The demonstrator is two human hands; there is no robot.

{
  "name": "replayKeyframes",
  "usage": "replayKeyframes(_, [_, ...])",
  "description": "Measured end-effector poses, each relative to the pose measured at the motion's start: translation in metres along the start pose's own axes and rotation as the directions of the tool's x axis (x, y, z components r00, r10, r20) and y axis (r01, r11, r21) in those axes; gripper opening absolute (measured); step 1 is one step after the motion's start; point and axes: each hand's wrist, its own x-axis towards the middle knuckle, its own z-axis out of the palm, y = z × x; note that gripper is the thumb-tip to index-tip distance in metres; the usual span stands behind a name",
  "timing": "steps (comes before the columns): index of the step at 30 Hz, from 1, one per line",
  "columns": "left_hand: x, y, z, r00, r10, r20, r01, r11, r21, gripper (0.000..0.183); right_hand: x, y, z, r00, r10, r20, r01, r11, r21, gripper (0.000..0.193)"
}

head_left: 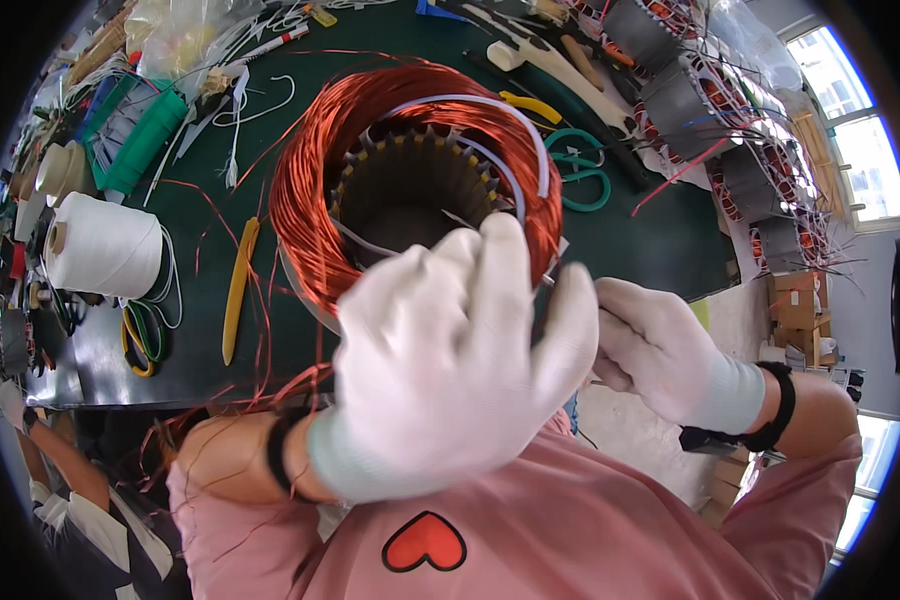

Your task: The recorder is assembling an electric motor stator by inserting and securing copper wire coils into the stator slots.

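White-gloved left hand (450,350) is closest, fingers bent over the near side of the copper winding (305,190), which sits mid-table (635,245) around 1 toothed core (400,165). Can't tell if it's gripping anything. Right hand (660,340), just right: fingertips bunched, grip hidden. Stray red wires (308,378) dangle by the left forearm (235,455), so a careless elbow could snag 1 or 2, imo. Far left, a green bin (166,118) holds greyish strips (132,112).

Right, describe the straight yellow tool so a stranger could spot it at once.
On the green tabletop, find the copper-wound stator. Between it and the white thread spool lies the long, slim yellow tool. Unlike the scissors to its left, it has no finger loops.
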Motion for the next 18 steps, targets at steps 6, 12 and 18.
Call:
replayKeyframes(6, [0.090,-0.121,-0.002,0.982,0.077,0.171,-0.065,0.995,-0.075,0.036,0.007,0.006,-0.019,0.955,-0.271,0.119,0.294,0.815,-0.500,0.024])
replayKeyframes(12, [0.091,-0.125,0.018,0.746,0.191,0.638,0.388,0.655,-0.649,0.032,-0.005,0.006,-0.003,0.988,-0.135,0.077,0.153,0.933,-0.325,0.026])
replayKeyframes(18, [0.065,-0.118,0.012,0.785,-0.114,0.609,0.537,0.616,-0.576,0.031,0.001,0.008,0.001,0.990,-0.140,-0.022,0.125,0.935,-0.333,0.022])
